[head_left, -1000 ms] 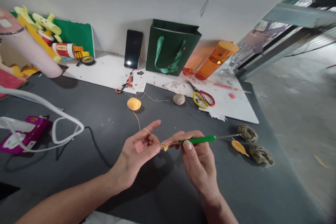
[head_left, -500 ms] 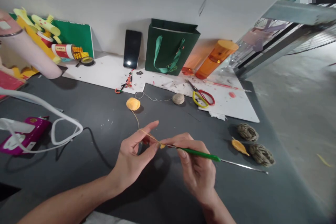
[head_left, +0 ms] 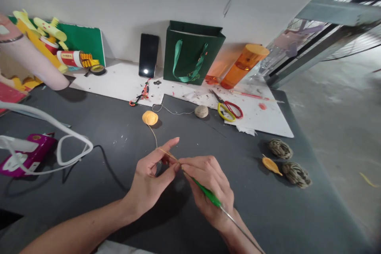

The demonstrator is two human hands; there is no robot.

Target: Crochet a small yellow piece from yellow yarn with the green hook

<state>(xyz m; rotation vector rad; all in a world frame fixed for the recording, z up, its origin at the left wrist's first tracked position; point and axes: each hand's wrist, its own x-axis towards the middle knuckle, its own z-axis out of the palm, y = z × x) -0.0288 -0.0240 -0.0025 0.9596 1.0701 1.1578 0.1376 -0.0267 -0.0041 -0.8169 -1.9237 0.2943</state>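
My left hand [head_left: 153, 178] pinches a strand of yellow yarn [head_left: 168, 153] between thumb and fingers, with the index finger raised under the strand. That strand runs back to a small yellow yarn ball [head_left: 150, 118] on the table. In my right hand [head_left: 210, 192] is a crochet hook with a green handle [head_left: 208, 192]; its metal shaft slants toward me past the wrist. Fingertips of both hands meet at the work, so the hook's tip and the small yellow piece are mostly hidden. A finished-looking yellow leaf shape [head_left: 272, 165] lies to the right, beside two olive yarn bundles [head_left: 297, 174].
Beyond my hands are a beige yarn ball [head_left: 201, 111], scissors [head_left: 229, 110], a dark green bag [head_left: 193, 53], a phone [head_left: 148, 55] and an orange bottle [head_left: 244, 66]. A purple power strip [head_left: 32, 152] with white cable [head_left: 80, 135] occupies the left.
My right hand has turned, swinging the hook's handle from pointing right to pointing down toward me. Its fingers now cover the yellow piece. My left hand stays nearly still.
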